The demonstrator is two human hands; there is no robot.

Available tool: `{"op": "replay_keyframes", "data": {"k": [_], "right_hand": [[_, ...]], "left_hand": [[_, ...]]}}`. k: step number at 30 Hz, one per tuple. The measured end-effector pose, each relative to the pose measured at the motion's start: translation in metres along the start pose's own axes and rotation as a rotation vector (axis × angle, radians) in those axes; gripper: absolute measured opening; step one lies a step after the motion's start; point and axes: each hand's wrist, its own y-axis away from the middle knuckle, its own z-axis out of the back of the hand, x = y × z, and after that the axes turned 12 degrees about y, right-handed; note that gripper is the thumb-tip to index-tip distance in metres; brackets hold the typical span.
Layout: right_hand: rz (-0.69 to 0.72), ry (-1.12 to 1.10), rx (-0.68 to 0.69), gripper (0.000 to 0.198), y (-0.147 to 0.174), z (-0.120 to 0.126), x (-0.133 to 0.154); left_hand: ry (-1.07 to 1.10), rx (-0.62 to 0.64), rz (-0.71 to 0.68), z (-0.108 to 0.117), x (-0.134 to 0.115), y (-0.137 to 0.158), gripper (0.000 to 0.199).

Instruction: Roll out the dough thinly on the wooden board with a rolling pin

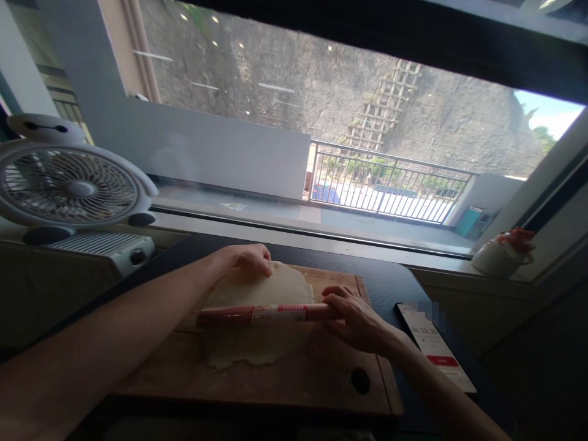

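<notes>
A pale, thin sheet of dough point(257, 350) with ragged edges lies on a wooden cutting board point(316, 386). Across its middle rests a reddish-brown rolling pin point(225, 315) with a printed label around its centre. My right hand point(351, 315) is closed around the pin's right end. At the far edge of the dough, my left hand point(250, 257) is closed, its fingers curled and its thumb against the sheet. The fingertips of the left hand are partly hidden. Nothing holds the pin's left end.
The board sits on a dark table point(381, 275). To the right lies a phone point(436, 349) showing a timer. A white fan point(78, 184) stands at the left, and a white pot point(500, 257) is on the windowsill point(321, 242) at the right. A large window fills the background.
</notes>
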Motion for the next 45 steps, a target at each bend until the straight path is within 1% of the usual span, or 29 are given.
{"op": "replay_keyframes", "data": {"k": [1,2,3,4,6,8,10,11,13,14,15,16,18,19,21,23,24,25,28,30,31,33,35,37,40,43,45], "right_hand": [[-0.003,0.002,-0.003,0.021,-0.003,0.001,-0.002],[-0.004,0.003,0.000,0.020,-0.006,0.002,-0.004],[-0.007,0.002,0.010,0.020,-0.011,0.003,-0.006],[-0.010,-0.002,0.028,0.020,-0.016,0.004,-0.008],[-0.029,-0.016,0.067,0.021,-0.028,0.003,-0.008],[-0.082,-0.014,0.060,0.025,-0.041,-0.002,-0.005],[-0.155,0.033,0.019,0.033,-0.052,-0.012,0.000],[-0.195,0.077,-0.008,0.035,-0.057,-0.018,0.003],[-0.248,0.173,-0.043,0.037,-0.066,-0.030,0.006],[-0.259,0.213,-0.047,0.037,-0.071,-0.035,0.006],[-0.261,0.245,-0.041,0.037,-0.078,-0.039,0.005],[-0.260,0.266,-0.022,0.037,-0.087,-0.043,0.002],[-0.273,0.280,0.045,0.037,-0.109,-0.046,-0.005],[-0.292,0.278,0.076,0.038,-0.122,-0.047,-0.008],[-0.332,0.265,0.112,0.041,-0.145,-0.048,-0.014],[-0.352,0.257,0.118,0.044,-0.157,-0.046,-0.016],[-0.351,0.257,0.121,0.045,-0.156,-0.046,-0.015],[-0.339,0.257,0.127,0.045,-0.150,-0.045,-0.012],[-0.272,0.264,0.108,0.042,-0.112,-0.043,-0.001],[-0.254,0.273,0.065,0.041,-0.084,-0.041,0.008],[-0.270,0.281,0.039,0.040,-0.075,-0.041,0.012],[-0.327,0.299,0.014,0.039,-0.067,-0.041,0.017],[-0.369,0.309,0.015,0.037,-0.072,-0.043,0.019],[-0.370,0.303,0.022,0.037,-0.080,-0.044,0.019],[-0.348,0.297,-0.004,0.037,-0.084,-0.045,0.019],[-0.359,0.297,-0.030,0.038,-0.080,-0.046,0.020],[-0.370,0.293,-0.030,0.038,-0.077,-0.046,0.021]], "left_hand": [[-0.010,0.056,0.010,0.004,0.001,0.003,0.036],[-0.043,0.081,0.017,0.007,0.001,0.006,0.033],[-0.097,0.059,0.019,0.009,-0.001,0.008,0.032],[-0.160,-0.008,0.016,0.009,-0.003,0.011,0.033],[-0.274,-0.225,-0.019,0.002,-0.009,0.019,0.040],[-0.348,-0.413,-0.141,-0.020,-0.011,0.032,0.045],[-0.384,-0.507,-0.311,-0.054,-0.006,0.049,0.047],[-0.413,-0.536,-0.371,-0.072,-0.002,0.058,0.048],[-0.462,-0.568,-0.393,-0.102,0.007,0.072,0.049],[-0.481,-0.591,-0.400,-0.111,0.010,0.076,0.049],[-0.499,-0.610,-0.408,-0.115,0.011,0.078,0.049],[-0.511,-0.638,-0.414,-0.113,0.012,0.076,0.048],[-0.528,-0.684,-0.406,-0.095,0.011,0.064,0.047],[-0.530,-0.700,-0.379,-0.083,0.011,0.055,0.046],[-0.515,-0.718,-0.284,-0.060,0.011,0.038,0.046],[-0.494,-0.705,-0.218,-0.049,0.014,0.028,0.047],[-0.484,-0.680,-0.209,-0.049,0.016,0.028,0.047],[-0.477,-0.629,-0.221,-0.054,0.019,0.030,0.047],[-0.423,-0.445,-0.284,-0.081,0.023,0.051,0.051],[-0.372,-0.383,-0.337,-0.094,0.024,0.066,0.054],[-0.350,-0.381,-0.364,-0.095,0.024,0.070,0.054],[-0.302,-0.426,-0.371,-0.086,0.025,0.067,0.054],[-0.277,-0.477,-0.268,-0.067,0.026,0.053,0.053],[-0.314,-0.483,-0.145,-0.046,0.025,0.036,0.052],[-0.366,-0.395,-0.032,-0.026,0.019,0.016,0.044],[-0.243,-0.269,0.043,-0.019,0.012,0.010,0.037],[-0.130,-0.184,0.047,-0.015,0.009,0.008,0.035]]}}
